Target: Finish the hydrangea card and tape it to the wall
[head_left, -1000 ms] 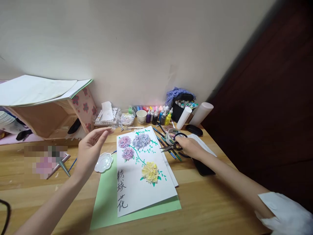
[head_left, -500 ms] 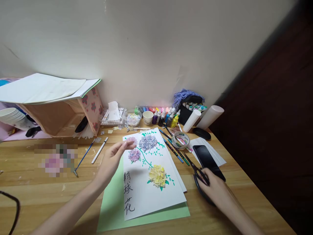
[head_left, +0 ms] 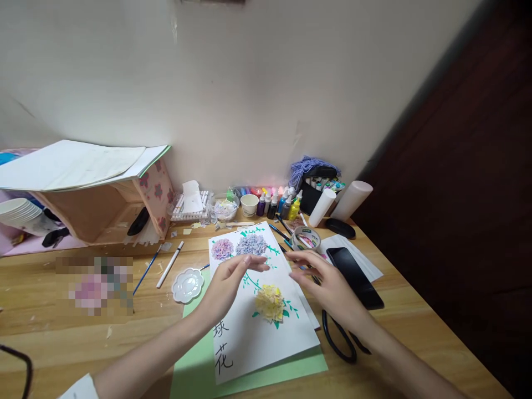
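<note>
White paper (head_left: 249,349) lies on the table, with textured flowers, green stems and black brush characters. Its yellow flower (head_left: 270,303) sits low on the right, and a blue-purple flower (head_left: 251,245) and a pink-purple flower (head_left: 222,249) are higher up. My left hand (head_left: 238,278) hovers over the paper's middle, fingers stretched out and nothing visible in them. My right hand (head_left: 320,278) is over the paper's right edge, fingers extended and apart, facing the left one. A black looped object (head_left: 341,343) lies below my right wrist. The scissors are largely hidden by my right hand.
A black phone (head_left: 355,277) and tape roll (head_left: 306,239) lie on the right. Paint bottles (head_left: 285,206) and a paper cup (head_left: 249,205) line the wall. A scalloped palette (head_left: 188,285) and white marker (head_left: 170,265) are left of the paper, beyond them a pink box (head_left: 155,194).
My right hand has moved left, away from the scissors handles, to the paper's edge. My left hand has shifted right and slightly down. The palette shows from behind my left arm.
</note>
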The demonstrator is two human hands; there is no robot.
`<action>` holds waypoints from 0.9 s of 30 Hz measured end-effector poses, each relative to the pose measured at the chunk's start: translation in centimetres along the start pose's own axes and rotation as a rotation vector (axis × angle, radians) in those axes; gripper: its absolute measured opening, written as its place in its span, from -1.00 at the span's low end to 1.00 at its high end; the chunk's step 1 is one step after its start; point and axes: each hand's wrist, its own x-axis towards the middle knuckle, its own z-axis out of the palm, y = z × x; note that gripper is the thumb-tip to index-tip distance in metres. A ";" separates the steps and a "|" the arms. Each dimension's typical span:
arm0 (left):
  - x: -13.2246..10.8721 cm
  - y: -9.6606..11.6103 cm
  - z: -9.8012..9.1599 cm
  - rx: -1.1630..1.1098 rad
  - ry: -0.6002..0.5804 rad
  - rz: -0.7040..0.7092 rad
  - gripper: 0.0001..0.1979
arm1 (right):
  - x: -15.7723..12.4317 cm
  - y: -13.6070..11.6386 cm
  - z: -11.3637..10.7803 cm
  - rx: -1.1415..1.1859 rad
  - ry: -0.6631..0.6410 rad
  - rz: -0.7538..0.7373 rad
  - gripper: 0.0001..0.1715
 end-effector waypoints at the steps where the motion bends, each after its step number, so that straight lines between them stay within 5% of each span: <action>1: -0.1 0.2 0.3 -0.005 -0.025 0.003 -0.65 | 1.2 -0.8 0.5 0.070 -0.046 -0.013 -0.67; 4: -0.6 0.5 0.6 -0.021 -0.065 0.002 -0.61 | 3.2 -1.9 1.9 0.108 -0.110 -0.102 -0.85; 10: 0.7 -0.7 -1.1 -0.156 -0.240 -0.170 -0.39 | 1.7 -2.1 2.1 -0.075 0.005 -0.623 -0.91; 12: 2.7 -1.9 -2.4 -0.027 -0.195 -0.179 -0.41 | 0.7 -2.4 1.2 -0.063 0.059 -0.728 -0.83; 13: 4.0 -2.6 -3.2 0.111 -0.070 -0.128 -0.46 | 0.4 -2.6 0.6 -0.053 0.073 -0.755 -0.78; 14: 5.3 -3.4 -4.0 0.297 0.044 -0.046 -0.52 | 0.1 -2.8 0.0 -0.048 0.074 -0.759 -0.74; 17: 9.2 -5.6 -6.2 0.463 0.113 0.002 -0.71 | 0.2 -2.8 -2.0 -0.068 0.069 -0.663 -0.76; 21: 12.5 -7.9 -7.8 0.603 0.019 -0.018 -0.88 | 1.2 -1.3 -3.8 -0.072 0.114 -0.443 -0.91; 27: 14.4 -9.3 -8.5 0.666 -0.184 -0.122 -0.78 | 2.2 0.9 -5.4 -0.004 0.149 -0.273 -0.95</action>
